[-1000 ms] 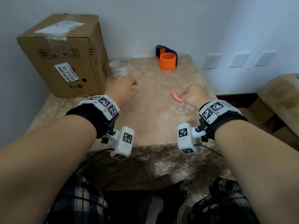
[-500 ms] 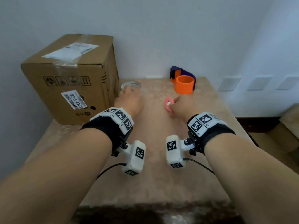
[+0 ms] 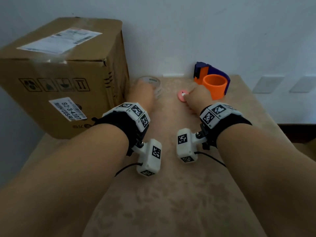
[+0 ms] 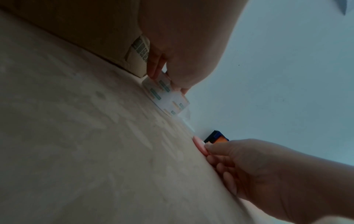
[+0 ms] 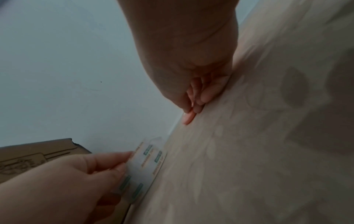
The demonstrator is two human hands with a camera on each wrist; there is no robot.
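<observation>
Largely hidden behind left hand (image 3: 142, 95), blurred: tape roll (image 3: 153, 82) on table (image 3: 171, 202) just beside cardboard box (image 3: 59, 79), clamped between curled fingers and thumb. Partly covered by right hand (image 3: 196, 99): pink disc (image 3: 180, 98) on table, pinched by bent fingertips.

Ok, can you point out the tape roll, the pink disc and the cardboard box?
tape roll (image 3: 153, 80): head view, on its far top rim.
pink disc (image 3: 180, 97): head view, on its pink top face.
cardboard box (image 3: 51, 69): head view, on its front face, above the printed symbols.
</observation>
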